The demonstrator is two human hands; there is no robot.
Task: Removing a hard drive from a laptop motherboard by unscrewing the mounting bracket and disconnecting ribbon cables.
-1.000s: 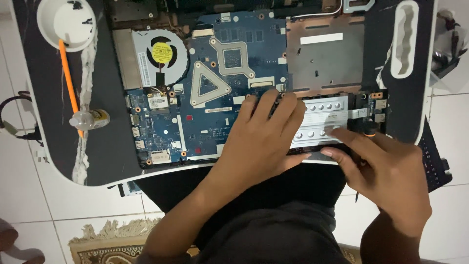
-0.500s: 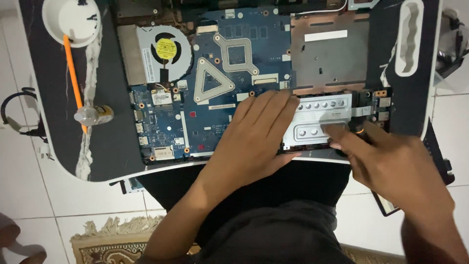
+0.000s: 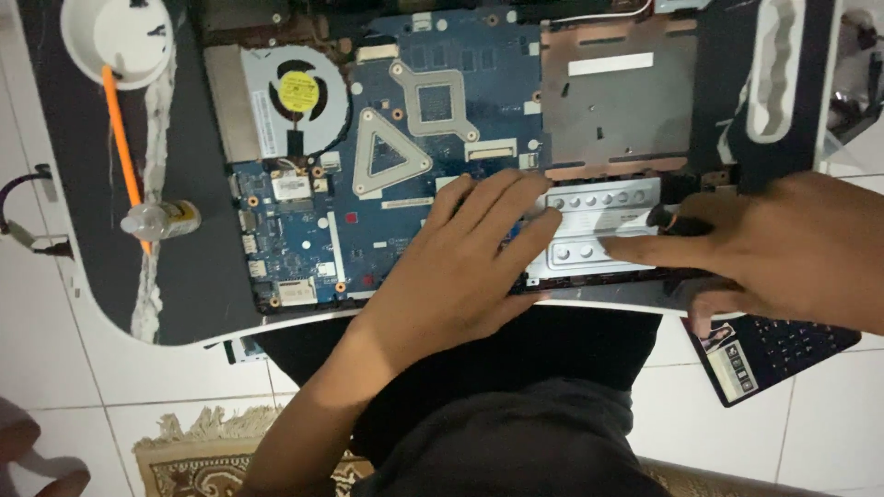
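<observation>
White tiled floor, patterned rug (image 3: 198, 456) at 7 o'clock; a dark lap desk with a white rim (image 3: 175, 304) lies across the person's legs and bears an opened laptop chassis.

Work piece: silver metal bracket (image 3: 603, 225) with rows of round dimples, at roughly 3 o'clock of the blue motherboard (image 3: 313, 230), just below the copper-coloured plate (image 3: 617, 110); it lies flat in the chassis bay, its lower edge near the desk rim.

Left hand (image 3: 465, 267): fingers together and flat, palm down, pressing on the board and the bracket's left end; holds nothing. Right hand (image 3: 783, 248): comes in from 3 o'clock, forefinger stretched flat along the bracket's lower row; a small dark part (image 3: 677, 221) sits at the thumb, whether pinched or only touched I cannot tell.

State of work, as judged: cover already off, board, fan (image 3: 296, 97) and heat-sink brackets exposed; bracket appears seated in its bay but is held down by hand, so fastening looks not yet done; no screwdriver in either hand.

Outward: at 9 to 10 o'clock an orange stick (image 3: 122, 138), a small clear bottle (image 3: 161, 221), a frayed white cord (image 3: 152, 184); white round dish (image 3: 115, 37) at 11 o'clock; a dark keyboard (image 3: 783, 354) on the floor at 4 o'clock; black cable (image 3: 23, 216) at 9 o'clock.
</observation>
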